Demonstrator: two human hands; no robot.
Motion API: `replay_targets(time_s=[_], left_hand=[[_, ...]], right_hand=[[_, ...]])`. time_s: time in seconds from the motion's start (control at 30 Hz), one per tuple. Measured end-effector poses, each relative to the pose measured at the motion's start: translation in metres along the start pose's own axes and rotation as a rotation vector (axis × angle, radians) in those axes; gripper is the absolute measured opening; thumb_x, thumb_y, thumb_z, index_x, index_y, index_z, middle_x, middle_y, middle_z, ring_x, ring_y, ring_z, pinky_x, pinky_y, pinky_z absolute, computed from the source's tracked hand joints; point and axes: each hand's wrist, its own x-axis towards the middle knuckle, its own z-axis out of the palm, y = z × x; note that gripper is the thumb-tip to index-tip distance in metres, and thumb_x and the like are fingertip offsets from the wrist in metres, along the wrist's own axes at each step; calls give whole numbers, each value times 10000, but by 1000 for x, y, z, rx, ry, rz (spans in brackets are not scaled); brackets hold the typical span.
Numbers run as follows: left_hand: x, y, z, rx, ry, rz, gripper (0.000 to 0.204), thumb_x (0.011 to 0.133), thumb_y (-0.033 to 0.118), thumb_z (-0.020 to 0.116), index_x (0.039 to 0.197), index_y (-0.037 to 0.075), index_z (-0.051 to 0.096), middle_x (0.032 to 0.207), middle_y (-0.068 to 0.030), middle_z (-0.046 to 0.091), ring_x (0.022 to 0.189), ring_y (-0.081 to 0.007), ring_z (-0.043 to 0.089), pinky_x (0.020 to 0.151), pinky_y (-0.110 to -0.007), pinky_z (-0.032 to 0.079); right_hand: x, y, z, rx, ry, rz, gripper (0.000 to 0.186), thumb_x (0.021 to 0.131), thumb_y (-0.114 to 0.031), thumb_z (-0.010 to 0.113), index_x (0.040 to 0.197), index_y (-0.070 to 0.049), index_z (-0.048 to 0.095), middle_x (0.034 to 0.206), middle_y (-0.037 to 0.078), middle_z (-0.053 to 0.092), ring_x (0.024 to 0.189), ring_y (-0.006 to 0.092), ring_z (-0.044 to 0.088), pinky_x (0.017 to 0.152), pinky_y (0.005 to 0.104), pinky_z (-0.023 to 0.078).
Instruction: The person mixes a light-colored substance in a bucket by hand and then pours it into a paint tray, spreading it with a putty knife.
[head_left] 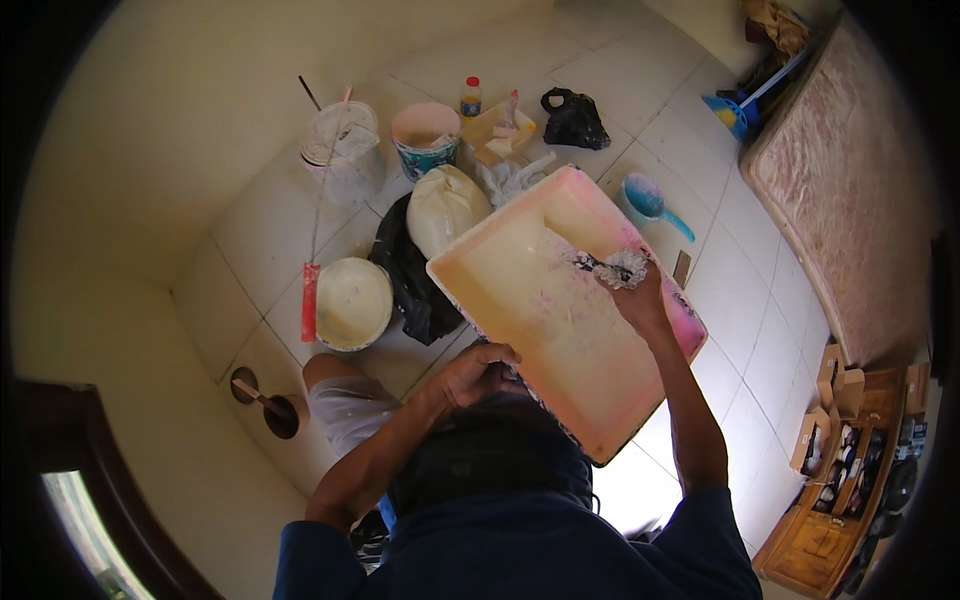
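A shallow rectangular paint tray (530,340), cream inside with pink and orange stains, is held tilted over my lap. My left hand (482,374) grips its near left edge, fingers closed around the rim. Over the tray's right part, my right hand (640,297) is closed on a tool with a handle wrapped in crumpled clear plastic (626,268). Dark smudges mark the tool's front part, and a pale, thin edge stretches from it toward the tray's far side. Whether that edge is a scraper blade is hard to make out.
Beyond the tray stand paint buckets (425,135), a white sack (445,215), a yellow container (497,135) and a black bag (575,120). A paint roller (310,300) lies left beside a round tub (353,303). A blue dipper (645,198) sits right; a mattress (850,190) leans farther right.
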Motion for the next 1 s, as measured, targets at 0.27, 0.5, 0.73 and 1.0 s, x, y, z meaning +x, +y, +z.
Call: replay_targets(time_s=[0.27,0.5,0.73,1.0], left_hand=[[0,1,2,-9,10,-11,409,739,132,582,1129,36,506,1091,-89,544,1021,-231,509,883,-467,419],[3,-2,-1,-19,-32,-2,442,740,126,573,1165,33,491,1099,-103,554,1008,-258,527,873,-468,423],[3,-3,-4,-4,-12,1,440,746,126,573,1168,31,493,1121,-105,543,1024,-255,520,863,-464,432],[-1,1,3,-11,-12,-12,455,741,133,586,1175,37,490,1121,-101,541,1024,-249,521,863,-461,434]], right_hand=[[4,8,-4,-17,-44,-8,150,726,-80,695,798,13,601,691,46,598,634,126,540,626,272,453],[9,15,-11,-178,-77,-20,154,727,-71,674,801,10,566,673,68,549,639,158,503,626,289,432],[4,6,-26,-325,60,-143,130,722,-53,652,792,17,568,691,122,563,638,238,523,617,313,434],[-1,-1,-35,-470,-22,-310,278,653,-8,639,928,12,604,926,171,590,783,301,599,682,345,481]])
